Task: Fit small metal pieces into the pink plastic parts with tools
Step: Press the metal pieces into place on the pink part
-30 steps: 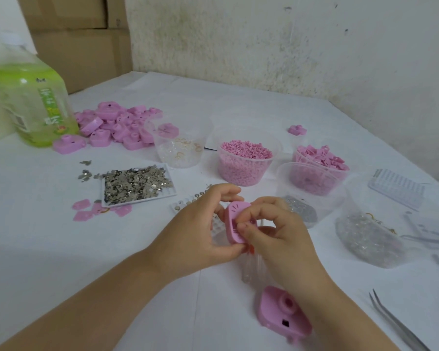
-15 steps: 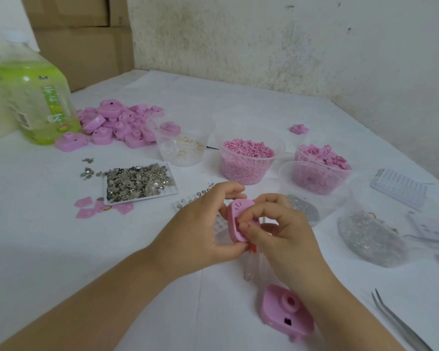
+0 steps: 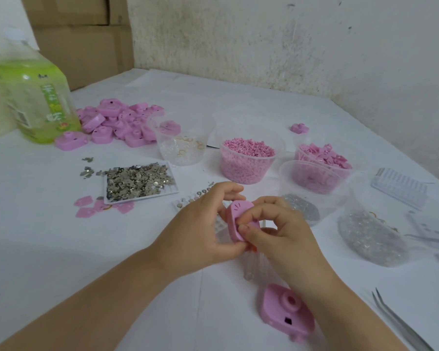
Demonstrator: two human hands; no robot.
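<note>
That little pink part (image 3: 240,220) is up off the desk (image 3: 48,236) between both hands, left hand (image 3: 200,231) pinching it top and bottom, right hand (image 3: 287,234) pinching its near edge. It looks light, stiff and a bit slick, so I'd grip it by the rims. The tray of metal bits (image 3: 137,181) is well off left, the tweezers (image 3: 401,323) lie at the right, and 1 pink shell (image 3: 287,310) lies close by the right wrist.

The person's left hand (image 3: 200,231) and right hand (image 3: 287,236) are bare. Both forearms are bare too, the left forearm (image 3: 99,295) and the right forearm (image 3: 345,307), uncovered right down to the lower edge of the view. The fingers are slender, with short, plain nails and faint creases at the knuckles.
</note>
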